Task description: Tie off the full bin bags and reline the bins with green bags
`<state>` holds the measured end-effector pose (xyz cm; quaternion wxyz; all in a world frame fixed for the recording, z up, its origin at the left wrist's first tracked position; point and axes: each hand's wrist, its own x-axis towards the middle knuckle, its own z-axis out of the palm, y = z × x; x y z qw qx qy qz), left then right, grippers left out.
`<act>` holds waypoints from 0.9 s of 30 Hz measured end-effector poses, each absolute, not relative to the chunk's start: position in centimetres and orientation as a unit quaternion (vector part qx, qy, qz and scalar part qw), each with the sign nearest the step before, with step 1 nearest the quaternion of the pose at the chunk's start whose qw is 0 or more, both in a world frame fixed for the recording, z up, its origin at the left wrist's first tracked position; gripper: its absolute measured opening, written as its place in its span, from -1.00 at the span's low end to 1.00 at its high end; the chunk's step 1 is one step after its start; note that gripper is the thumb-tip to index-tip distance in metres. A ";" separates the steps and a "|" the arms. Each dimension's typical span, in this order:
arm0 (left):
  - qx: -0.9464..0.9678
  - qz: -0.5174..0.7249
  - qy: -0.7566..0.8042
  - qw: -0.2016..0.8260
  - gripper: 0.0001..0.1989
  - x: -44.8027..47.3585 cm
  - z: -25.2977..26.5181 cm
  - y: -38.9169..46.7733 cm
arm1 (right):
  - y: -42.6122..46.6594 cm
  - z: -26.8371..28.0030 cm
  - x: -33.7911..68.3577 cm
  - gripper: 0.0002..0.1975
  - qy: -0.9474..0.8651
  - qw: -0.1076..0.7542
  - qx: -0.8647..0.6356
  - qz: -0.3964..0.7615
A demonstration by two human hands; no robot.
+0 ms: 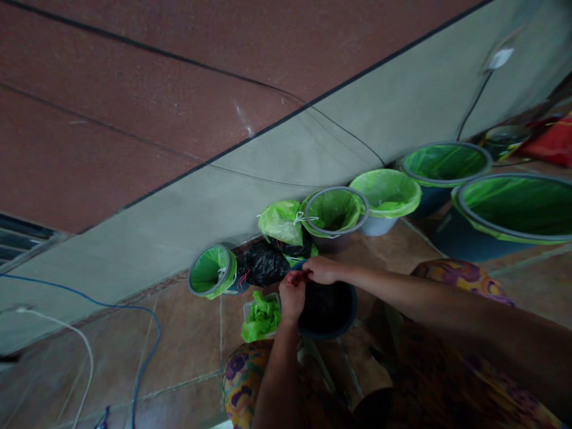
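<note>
My left hand (292,296) and my right hand (322,270) meet at the far left rim of a dark blue bin, fingers closed in a pinch. Between them shows a bit of red, which looks like the red drawstring (295,277) of a black bag. Below my hands, a black bin bag (326,302) lines the bin (353,310); its inside is too dark to make out. Left of my left hand, a clear tub (246,309) holds crumpled green bags (261,317).
Along the wall stand several bins with green liners, among them a small bin (212,271) and a large blue bin (473,232). Tied black bags (266,263) and a tied green bag (280,221) sit between them. A blue cable (154,322) crosses the tiled floor at left.
</note>
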<state>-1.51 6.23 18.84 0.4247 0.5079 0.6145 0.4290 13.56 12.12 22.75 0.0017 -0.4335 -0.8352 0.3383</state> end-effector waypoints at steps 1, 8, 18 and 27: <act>0.511 0.427 0.616 0.422 -0.80 -1.5 18.6 6.2 | 12.1 22.8 13.4 -0.74 -0.830 0.004 -0.436 0.349; 0.524 0.439 0.640 0.352 -0.84 -1.1 18.2 5.6 | 11.9 23.1 13.0 -0.69 -0.767 -0.004 -0.468 0.439; 0.522 0.356 0.698 0.336 -0.91 -1.2 18.0 5.4 | 12.1 22.8 13.4 -0.75 -0.757 -0.001 -0.471 0.454; 0.569 0.241 0.728 0.297 -0.79 -1.7 18.2 5.3 | 11.4 21.1 13.7 -0.75 -0.835 -0.040 -0.491 0.243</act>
